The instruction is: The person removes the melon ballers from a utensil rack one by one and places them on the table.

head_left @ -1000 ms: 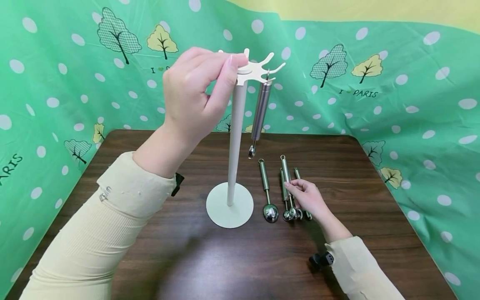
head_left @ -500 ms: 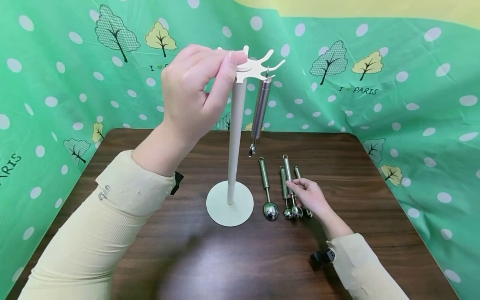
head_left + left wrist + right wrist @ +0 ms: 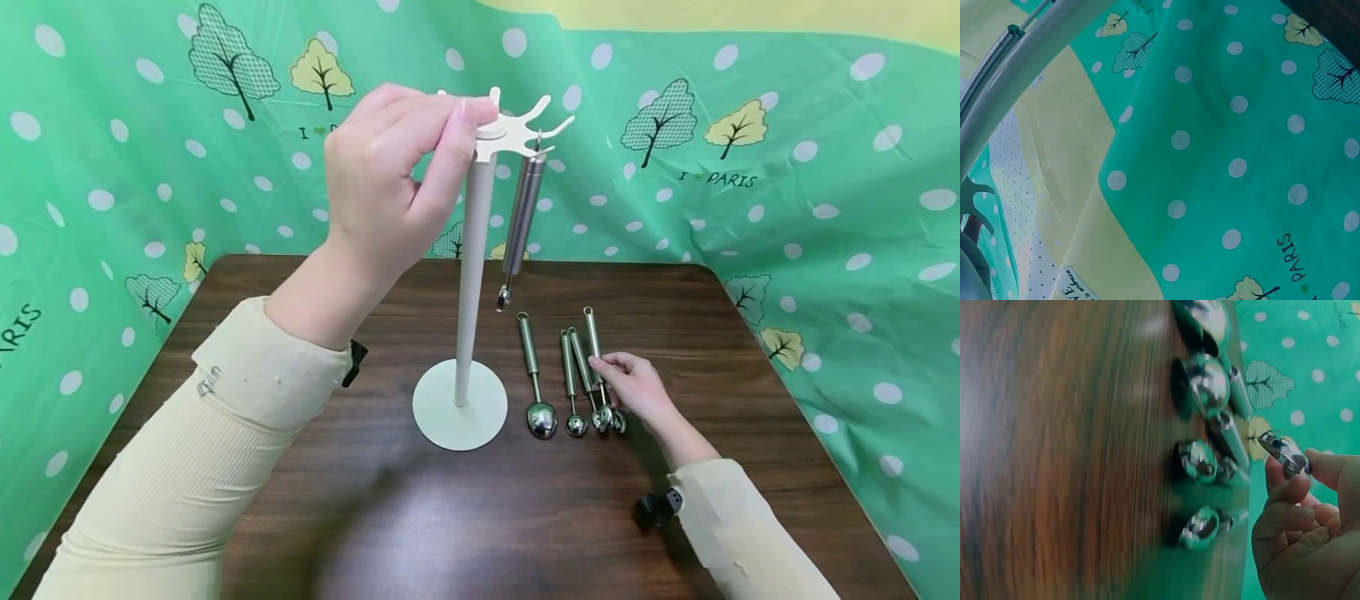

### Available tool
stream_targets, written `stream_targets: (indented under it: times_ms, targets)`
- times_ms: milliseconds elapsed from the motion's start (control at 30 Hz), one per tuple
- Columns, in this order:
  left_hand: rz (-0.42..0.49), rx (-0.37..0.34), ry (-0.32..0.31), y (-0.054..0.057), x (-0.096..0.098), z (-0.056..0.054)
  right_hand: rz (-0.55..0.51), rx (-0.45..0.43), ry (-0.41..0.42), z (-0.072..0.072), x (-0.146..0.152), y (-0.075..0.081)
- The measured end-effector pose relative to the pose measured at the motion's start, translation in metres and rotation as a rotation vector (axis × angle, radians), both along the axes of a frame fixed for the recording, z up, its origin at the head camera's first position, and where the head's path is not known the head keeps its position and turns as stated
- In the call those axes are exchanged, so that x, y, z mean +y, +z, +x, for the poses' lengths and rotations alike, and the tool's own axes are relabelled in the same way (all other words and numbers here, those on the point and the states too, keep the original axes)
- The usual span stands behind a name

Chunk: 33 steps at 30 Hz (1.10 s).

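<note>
My left hand point(image 3: 397, 167) grips the top of a white utensil stand point(image 3: 474, 267), its thumb and fingers over the hub of the hooked ring. From one hook hangs a steel-handled tool point(image 3: 522, 218) with a small metal head. My right hand point(image 3: 636, 385) pinches a small steel scoop point(image 3: 591, 329) between thumb and fingers, handle pointing away. In the right wrist view the scoop's bowl point(image 3: 1285, 451) shows at the fingertips. Nearby on the table lie a larger steel scoop point(image 3: 542, 421), a small round scoop point(image 3: 576, 425) and other tools, partly overlapped by the held one.
The stand's round base point(image 3: 442, 425) rests on a dark wooden table point(image 3: 360, 508), left of the tools. Behind hangs a green dotted cloth point(image 3: 420, 50). In the left wrist view the stand's pole point(image 3: 1029, 69) crosses the upper left corner.
My right hand has moved a little to the right with the scoop, uncovering more of the tools beneath. My left hand stays on the stand.
</note>
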<state>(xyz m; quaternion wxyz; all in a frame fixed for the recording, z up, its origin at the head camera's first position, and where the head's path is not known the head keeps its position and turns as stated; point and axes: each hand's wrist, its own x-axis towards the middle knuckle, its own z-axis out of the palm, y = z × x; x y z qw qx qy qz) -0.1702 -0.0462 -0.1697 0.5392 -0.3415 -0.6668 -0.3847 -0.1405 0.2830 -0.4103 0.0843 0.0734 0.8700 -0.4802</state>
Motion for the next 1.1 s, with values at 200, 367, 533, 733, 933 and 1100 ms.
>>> stream_targets:
  times_ms: [200, 367, 533, 733, 933, 1100]
  targets:
    - [-0.021, -0.011, 0.002, -0.001, -0.001, 0.000, 0.047, -0.028, -0.023, -0.002, 0.014, 0.001]
    - [-0.022, -0.005, -0.006, -0.001, -0.001, 0.000, 0.070, -0.038, -0.041, -0.002, 0.027, 0.001]
    - [-0.015, -0.002, -0.004, 0.000, -0.001, 0.000, 0.074, -0.051, -0.046, -0.003, 0.036, 0.002]
    - [0.006, 0.006, -0.001, 0.001, -0.001, 0.000, 0.121, -0.042, -0.034, -0.004, 0.043, -0.001]
    - [0.005, 0.006, 0.000, 0.000, -0.001, 0.000, 0.124, -0.090, -0.059, -0.003, 0.049, -0.010]
    - [0.007, 0.006, 0.003, 0.000, 0.000, 0.000, 0.167, -0.092, -0.092, -0.004, 0.049, -0.016]
